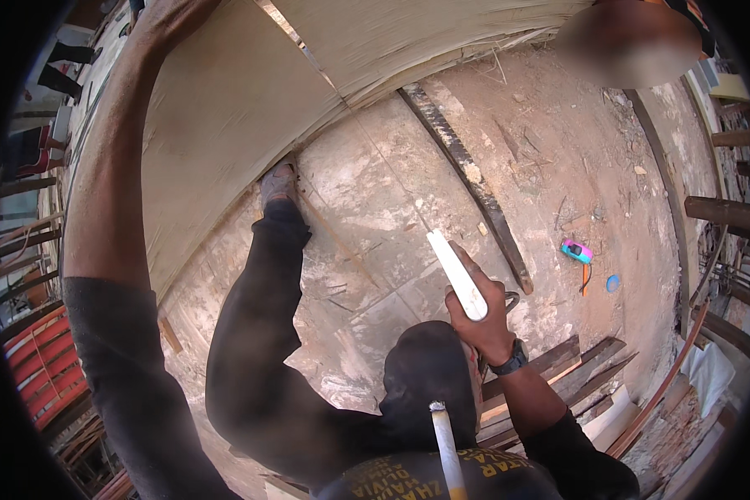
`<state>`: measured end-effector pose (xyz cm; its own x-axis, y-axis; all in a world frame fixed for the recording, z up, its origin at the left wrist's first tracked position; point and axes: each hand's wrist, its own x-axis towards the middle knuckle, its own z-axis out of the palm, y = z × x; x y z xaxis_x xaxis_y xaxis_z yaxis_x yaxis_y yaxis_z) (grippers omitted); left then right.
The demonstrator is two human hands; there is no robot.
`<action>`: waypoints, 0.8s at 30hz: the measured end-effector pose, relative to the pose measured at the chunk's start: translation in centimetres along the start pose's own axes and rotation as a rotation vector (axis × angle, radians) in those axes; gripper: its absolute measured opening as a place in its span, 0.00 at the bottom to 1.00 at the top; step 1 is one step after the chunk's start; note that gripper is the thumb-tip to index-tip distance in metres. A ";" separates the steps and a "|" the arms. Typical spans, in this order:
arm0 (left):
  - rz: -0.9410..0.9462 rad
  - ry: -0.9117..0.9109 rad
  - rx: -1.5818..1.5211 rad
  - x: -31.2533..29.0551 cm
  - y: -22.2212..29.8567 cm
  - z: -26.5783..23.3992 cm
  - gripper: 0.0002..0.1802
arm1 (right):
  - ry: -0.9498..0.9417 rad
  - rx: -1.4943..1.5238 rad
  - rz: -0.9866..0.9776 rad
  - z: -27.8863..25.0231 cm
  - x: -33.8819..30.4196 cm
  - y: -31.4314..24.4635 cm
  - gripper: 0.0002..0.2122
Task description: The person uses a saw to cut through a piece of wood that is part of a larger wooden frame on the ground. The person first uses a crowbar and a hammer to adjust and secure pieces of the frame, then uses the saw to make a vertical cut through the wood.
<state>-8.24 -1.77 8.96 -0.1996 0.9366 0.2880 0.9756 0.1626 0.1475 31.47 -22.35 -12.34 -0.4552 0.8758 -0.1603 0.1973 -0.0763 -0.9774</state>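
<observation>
A handsaw with a white handle (457,279) is gripped by my right hand (485,315). Its thin blade (383,158), seen edge-on, runs from the handle up to the edge of a large plywood sheet (242,92). There the blade meets a narrow slit (296,37) that continues across the sheet. My left arm reaches far up the left side. Of my left hand (171,21), only the wrist and back show at the top edge, over the plywood; its fingers are out of sight. My shoe (277,183) is against the sheet's near edge.
A dark timber strip (467,183) lies across the dusty floor. Right of it are a pink and blue tape measure (577,250) and a blue round cap (612,283). Boards (587,367) lie near my right forearm. A cigarette (446,446) juts into the foreground. Another person's legs (67,67) show upper left.
</observation>
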 end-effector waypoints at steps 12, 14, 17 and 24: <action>0.008 0.017 -0.068 1.0 -1.1 0.8 0.43 | 0.065 -0.074 -0.178 0.9 1.7 1.0 0.30; 0.040 0.004 -0.106 1.0 -0.5 1.4 0.44 | 0.060 -0.082 -0.080 2.3 7.3 1.4 0.29; 0.081 0.010 -0.121 0.4 1.2 0.7 0.43 | 0.058 -0.135 -0.063 2.3 10.9 1.5 0.29; -0.037 -0.216 -0.217 0.0 1.0 -1.1 0.42 | 0.088 -0.119 -0.119 0.8 4.8 3.0 0.30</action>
<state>-7.37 -1.91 10.14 -0.1883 0.9793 0.0741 0.9211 0.1499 0.3593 29.18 -18.77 -16.12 -0.4048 0.9140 -0.0271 0.2509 0.0825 -0.9645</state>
